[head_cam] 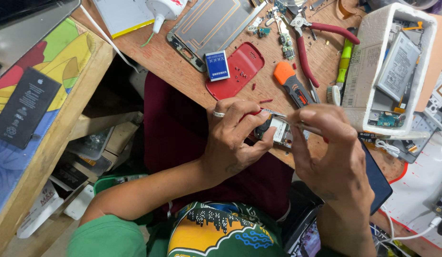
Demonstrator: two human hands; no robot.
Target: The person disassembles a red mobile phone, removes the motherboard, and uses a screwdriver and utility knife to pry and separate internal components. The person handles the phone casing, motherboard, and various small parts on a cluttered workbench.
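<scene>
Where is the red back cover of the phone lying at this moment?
In the head view, the red back cover lies on the wooden table, upper middle, beside the small blue battery and left of the orange-handled tool.

Bare-armed to above the elbow, green short sleeve [104, 235] on the left arm below the wooden workbench [192, 78] edge. Silver ring [218, 114] on a finger of the left hand [235, 138] nearest the bench edge; small dark marking at that wrist, another faint one at the wrist of the right hand [333, 157]. Green shirt front [221, 233] with a printed picture in yellow, orange, blue and white, farthest from the bench; dark red cloth [178, 128] over the lap, between shirt and bench.
</scene>
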